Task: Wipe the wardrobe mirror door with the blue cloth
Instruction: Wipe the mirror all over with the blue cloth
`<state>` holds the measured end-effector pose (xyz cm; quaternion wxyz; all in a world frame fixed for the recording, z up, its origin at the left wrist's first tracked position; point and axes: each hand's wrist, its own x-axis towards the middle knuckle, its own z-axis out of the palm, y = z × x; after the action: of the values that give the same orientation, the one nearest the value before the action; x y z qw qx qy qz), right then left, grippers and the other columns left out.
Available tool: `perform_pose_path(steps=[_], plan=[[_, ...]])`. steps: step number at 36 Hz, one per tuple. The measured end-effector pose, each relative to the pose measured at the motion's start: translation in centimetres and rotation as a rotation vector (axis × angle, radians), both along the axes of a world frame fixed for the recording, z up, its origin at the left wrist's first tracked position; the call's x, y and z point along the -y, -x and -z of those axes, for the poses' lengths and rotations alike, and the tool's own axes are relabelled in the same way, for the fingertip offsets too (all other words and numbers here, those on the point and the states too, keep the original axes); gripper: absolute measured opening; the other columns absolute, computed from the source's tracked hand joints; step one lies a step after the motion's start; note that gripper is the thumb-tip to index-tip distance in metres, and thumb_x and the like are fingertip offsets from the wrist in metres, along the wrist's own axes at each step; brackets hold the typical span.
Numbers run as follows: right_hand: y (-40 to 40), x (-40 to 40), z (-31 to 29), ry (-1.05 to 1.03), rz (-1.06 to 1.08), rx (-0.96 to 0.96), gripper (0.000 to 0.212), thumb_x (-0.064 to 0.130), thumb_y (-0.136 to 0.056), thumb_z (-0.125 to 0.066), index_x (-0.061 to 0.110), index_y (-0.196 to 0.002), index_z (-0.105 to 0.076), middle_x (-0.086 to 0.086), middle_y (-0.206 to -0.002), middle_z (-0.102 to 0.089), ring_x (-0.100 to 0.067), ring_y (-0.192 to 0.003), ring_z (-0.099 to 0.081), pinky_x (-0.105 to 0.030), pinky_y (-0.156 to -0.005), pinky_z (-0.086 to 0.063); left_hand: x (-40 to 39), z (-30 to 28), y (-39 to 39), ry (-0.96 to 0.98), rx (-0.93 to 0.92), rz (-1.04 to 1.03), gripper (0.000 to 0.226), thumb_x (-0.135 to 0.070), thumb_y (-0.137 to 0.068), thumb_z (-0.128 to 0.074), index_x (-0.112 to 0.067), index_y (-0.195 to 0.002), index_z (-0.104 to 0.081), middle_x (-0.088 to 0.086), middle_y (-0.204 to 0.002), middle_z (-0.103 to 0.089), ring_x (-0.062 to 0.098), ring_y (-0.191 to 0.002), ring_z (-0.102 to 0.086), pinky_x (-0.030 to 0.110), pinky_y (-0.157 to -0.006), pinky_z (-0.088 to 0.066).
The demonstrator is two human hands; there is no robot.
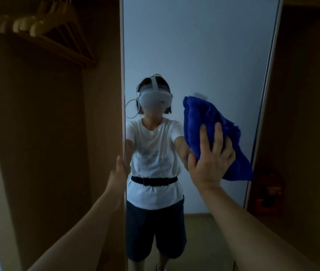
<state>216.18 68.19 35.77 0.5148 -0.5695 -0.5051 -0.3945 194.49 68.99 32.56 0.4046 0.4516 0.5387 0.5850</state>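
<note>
From the head view, at the mirror door's [204, 55] left edge: left hand [119, 173] gripping the frame, fingers wrapping round the edge and mostly hidden — steadying the panel, probably, against the push of wiping. Further right, right hand [211, 163] pressing the blue cloth [200, 118] flat to the glass, fingers [218, 137] straight and slightly spread. Cloth bunching under and above those fingertips, trailing down to their right — wiping under way.

No legible text anywhere; markings on red object [268, 192] too blurred.
</note>
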Motion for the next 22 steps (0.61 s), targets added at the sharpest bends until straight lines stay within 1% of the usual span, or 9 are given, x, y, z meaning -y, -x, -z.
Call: perform_pose_path(steps=[2,4,7,11,13,15,16,19,22], plan=[[0.0,0.3,-0.1,-0.003,-0.015,0.001,0.064,0.035,-0.078,-0.055,0.021,-0.139,-0.047,-0.014,-0.146,-0.041,-0.046,-0.116,-0.047,-0.055,-0.09,-0.038,1.0,3.0,0.2,0.094,-0.054,0.038,0.065,-0.059,-0.094,-0.017,-0.016,-0.128,-0.051,0.007,-0.13,-0.053,0.021,-0.113,-0.05,0.033,-0.092,-0.035],[0.3,0.6,-0.8,-0.004,-0.026,-0.023,0.062,0.036,-0.079,-0.056,0.022,-0.139,-0.048,-0.013,-0.146,-0.042,-0.045,-0.117,-0.047,-0.055,-0.091,-0.037,1.8,4.7,-0.2,0.144,-0.09,0.02,0.062,-0.056,-0.096,-0.015,-0.018,-0.132,-0.048,0.006,-0.128,-0.053,0.019,-0.106,-0.053,0.028,-0.084,-0.037],[1.7,0.7,-2.0,-0.003,-0.026,-0.059,0.064,0.036,-0.078,-0.058,0.025,-0.139,-0.047,-0.01,-0.147,-0.041,-0.042,-0.118,-0.047,-0.052,-0.092,-0.036,2.0,5.1,-0.5,0.157,-0.106,-0.018,0.058,-0.052,-0.098,-0.015,-0.018,-0.133,-0.048,0.011,-0.135,-0.05,0.026,-0.119,-0.048,0.037,-0.095,-0.035],[3.6,0.4,-2.5,-0.014,-0.018,-0.064,0.064,0.034,-0.077,-0.059,0.028,-0.139,-0.047,-0.008,-0.147,-0.042,-0.039,-0.12,-0.048,-0.052,-0.092,-0.036,1.7,5.2,-0.3,0.143,-0.11,-0.037,0.061,-0.052,-0.098,-0.018,-0.011,-0.127,-0.053,0.017,-0.124,-0.056,0.028,-0.111,-0.054,0.034,-0.088,-0.039],[3.9,0.2,-1.8,-0.02,-0.01,-0.003,0.061,0.036,-0.079,-0.058,0.028,-0.138,-0.048,-0.008,-0.146,-0.043,-0.039,-0.12,-0.048,-0.052,-0.092,-0.037,1.5,5.5,-0.3,0.136,-0.108,-0.046,0.063,-0.052,-0.098,-0.02,-0.008,-0.134,-0.045,0.016,-0.127,-0.053,0.028,-0.115,-0.051,0.033,-0.09,-0.039],[3.9,0.1,-0.4,-0.04,0.0,0.13,0.058,0.036,-0.08,-0.057,0.029,-0.137,-0.049,-0.007,-0.144,-0.045,-0.039,-0.119,-0.049,-0.053,-0.091,-0.038,1.2,5.8,-0.2,0.129,-0.102,-0.043,0.062,-0.052,-0.097,-0.022,-0.009,-0.14,-0.037,0.014,-0.141,-0.043,0.028,-0.125,-0.044,0.032,-0.09,-0.034],[3.9,0.0,0.6,-0.051,-0.002,0.206,0.056,0.035,-0.081,-0.056,0.029,-0.136,-0.05,-0.007,-0.143,-0.047,-0.039,-0.119,-0.05,-0.053,-0.091,-0.039,1.1,5.9,-0.3,0.131,-0.098,-0.05,0.06,-0.052,-0.097,-0.022,-0.011,-0.138,-0.04,0.013,-0.139,-0.045,0.026,-0.119,-0.047,0.031,-0.087,-0.034],[4.5,0.2,4.1,-0.058,-0.055,0.356,0.05,0.034,-0.083,-0.054,0.03,-0.133,-0.054,-0.005,-0.139,-0.051,-0.038,-0.12,-0.047,-0.053,-0.092,-0.04,0.9,5.9,-0.5,0.14,-0.045,-0.103,0.044,-0.051,-0.097,-0.023,-0.022,-0.106,-0.055,0.002,-0.098,-0.058,0.018,-0.093,-0.054,0.031,-0.075,-0.039],[5.0,0.5,8.1,-0.013,-0.126,0.418,0.052,0.032,-0.08,-0.059,0.031,-0.132,-0.055,-0.003,-0.139,-0.051,-0.035,-0.122,-0.037,-0.054,-0.093,-0.037,0.8,6.0,-0.5,0.14,-0.053,-0.123,0.036,-0.044,-0.097,-0.025,-0.024,-0.085,-0.052,0.001,-0.086,-0.056,0.015,-0.078,-0.054,0.028,-0.061,-0.038]])
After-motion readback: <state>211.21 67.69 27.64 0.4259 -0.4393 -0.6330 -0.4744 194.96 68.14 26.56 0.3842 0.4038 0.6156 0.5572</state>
